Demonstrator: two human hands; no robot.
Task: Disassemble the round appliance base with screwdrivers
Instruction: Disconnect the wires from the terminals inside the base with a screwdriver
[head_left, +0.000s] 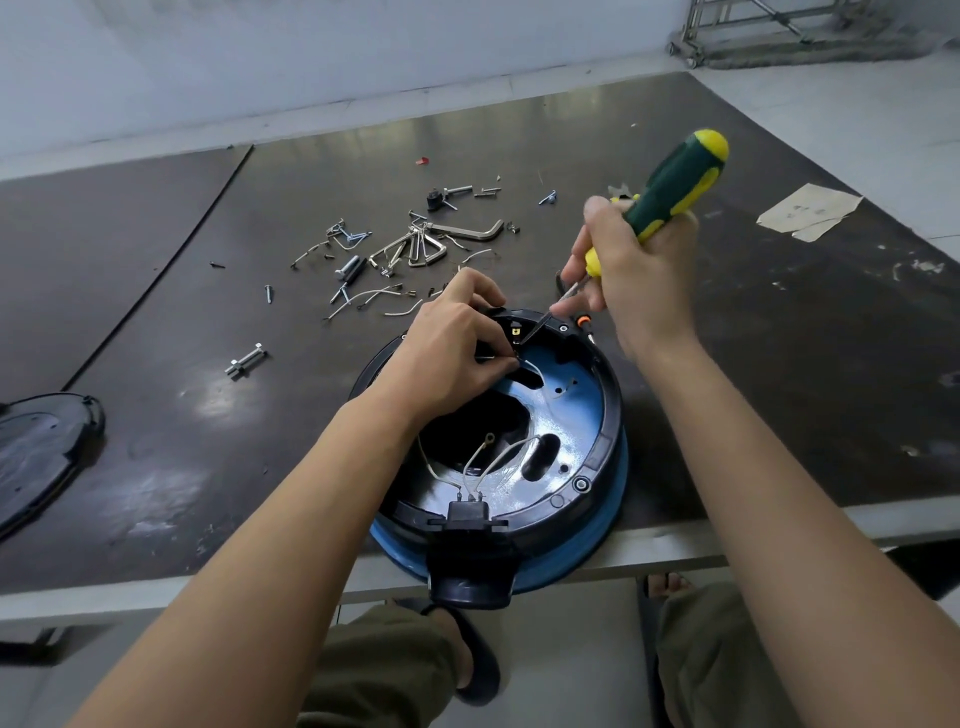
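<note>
The round appliance base (582, 415), blue with a black rim, lies open side up at the near edge of the table (779, 338). The left hand (452, 348) pinches a white wire (535, 370) at the base's far inner wall. The right hand (639, 265) grips a green-and-yellow screwdriver (670, 192), its tip inside that rim. Hex keys (421, 249) and loose screws lie beyond.

**Screwdriver** (675, 187), in the right hand (634, 270): dark green handle with yellow patches, yellow cap and yellow collar.
**Appliance base** (576, 415), beneath both hands: black rim, glossy blue floor, blue outer band.
**Wire** (531, 367), at the fingertips of the left hand (447, 353): white.
**Hex keys** (431, 249), beyond the left hand: silver.
**Paper scrap** (810, 210), right of the right hand: beige.
**Table mat** (208, 415): dark brown, glossy.
</note>
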